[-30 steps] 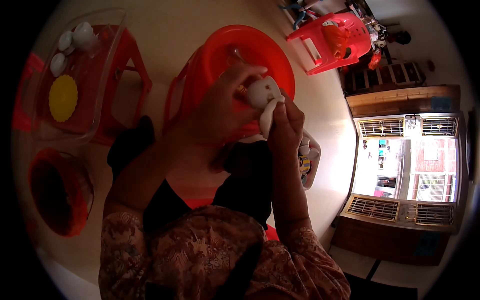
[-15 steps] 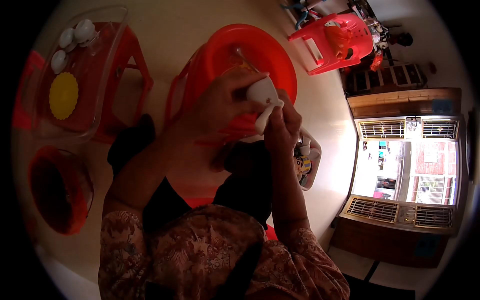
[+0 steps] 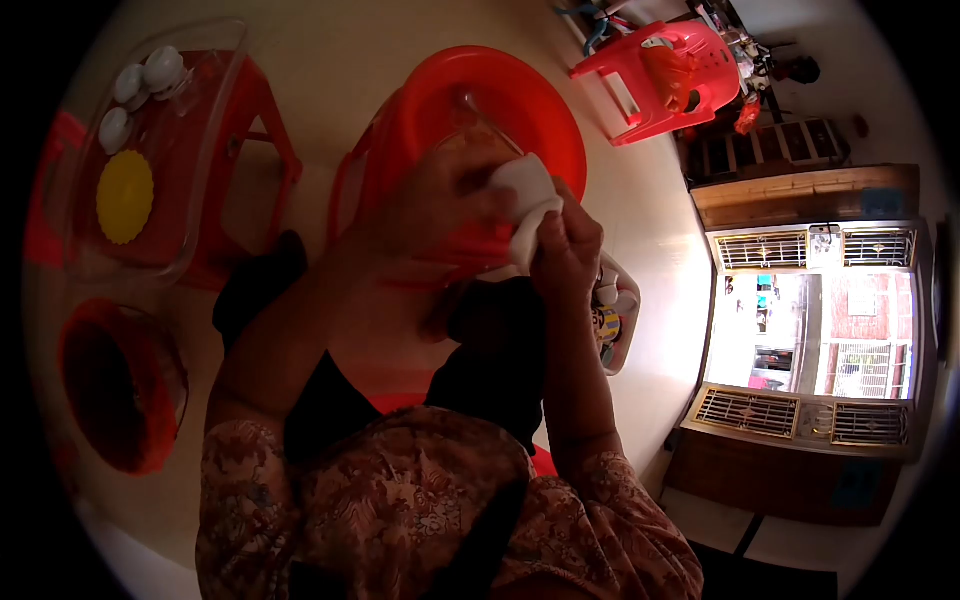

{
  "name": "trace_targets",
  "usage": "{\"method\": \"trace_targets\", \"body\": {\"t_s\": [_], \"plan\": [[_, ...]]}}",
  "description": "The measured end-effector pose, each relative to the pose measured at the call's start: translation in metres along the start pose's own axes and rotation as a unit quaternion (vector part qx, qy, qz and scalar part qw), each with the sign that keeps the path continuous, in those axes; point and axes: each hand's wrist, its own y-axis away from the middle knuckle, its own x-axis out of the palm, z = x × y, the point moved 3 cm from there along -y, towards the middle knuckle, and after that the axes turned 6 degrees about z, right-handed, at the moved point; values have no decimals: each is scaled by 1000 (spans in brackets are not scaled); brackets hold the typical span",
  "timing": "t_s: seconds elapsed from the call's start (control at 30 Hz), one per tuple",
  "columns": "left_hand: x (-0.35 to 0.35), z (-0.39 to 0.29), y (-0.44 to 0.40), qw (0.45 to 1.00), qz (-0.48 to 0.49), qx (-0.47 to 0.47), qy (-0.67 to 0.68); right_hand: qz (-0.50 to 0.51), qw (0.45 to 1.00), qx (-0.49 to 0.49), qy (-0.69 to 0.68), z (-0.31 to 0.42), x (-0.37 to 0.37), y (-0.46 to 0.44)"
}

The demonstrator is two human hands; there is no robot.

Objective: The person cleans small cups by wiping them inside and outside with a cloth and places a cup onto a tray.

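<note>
A white cup (image 3: 523,184) is held up at the near side of a red basin (image 3: 553,115). My right hand (image 3: 568,245) is closed at the cup's right side, its thumb pressed on a pale, cloth-like piece (image 3: 523,243) that hangs below the cup. Whether that piece is a cloth or part of the crockery, I cannot tell. My left hand (image 3: 450,195) is at the cup's left side, its fingers smeared by motion and their grip unclear. Inside the basin, partly behind my left hand, is something clear and shiny (image 3: 470,103).
On a red stool at the left, a clear tray (image 3: 200,235) holds several white cups (image 3: 163,68) and a yellow scalloped dish (image 3: 125,197). A red-rimmed bucket (image 3: 150,450) stands below it. A container of items (image 3: 608,322) lies right of my knees. A pink chair (image 3: 640,80) stands farther off.
My left hand has shifted slightly left on the cup and its fingers are now blurred. The cup has turned, and its small brown mark no longer shows. My right hand stays nearly in place.
</note>
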Motion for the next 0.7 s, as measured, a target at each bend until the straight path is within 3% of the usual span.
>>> {"method": "trace_targets", "body": {"t_s": [0.03, 0.07, 0.17, 0.27, 0.37, 0.47, 0.57, 0.67, 0.7], "plan": [[1, -3, 0, 999, 22, -25, 10, 24, 998, -30, 56, 1, 1, -2], [2, -4, 1, 998, 43, -51, 20, 38, 998, 10, 43, 3, -2, 0], [7, -4, 4, 999, 20, -19, 41, 22, 999, -19, 28, -2, 1, -1], [8, -9, 4, 984, -20, 90, -154, 16, 999, -11, 33, -6, 2, -1], [9, -18, 5, 918, -27, 158, -363, -17, 999, -21, 42, 0, 12, -5], [16, -15, 7, 802, -44, 215, -556, -40, 995, 71, 49, 0, 15, -5], [20, -15, 9, 742, -72, 254, -617, -39, 996, 77, 38, -2, 14, -5], [18, -16, 8, 843, -76, 207, -491, -75, 988, 99, -88, -4, 9, 0], [16, -15, 7, 900, -65, 177, -394, -63, 992, 77, -79, -3, 6, 0]]}}
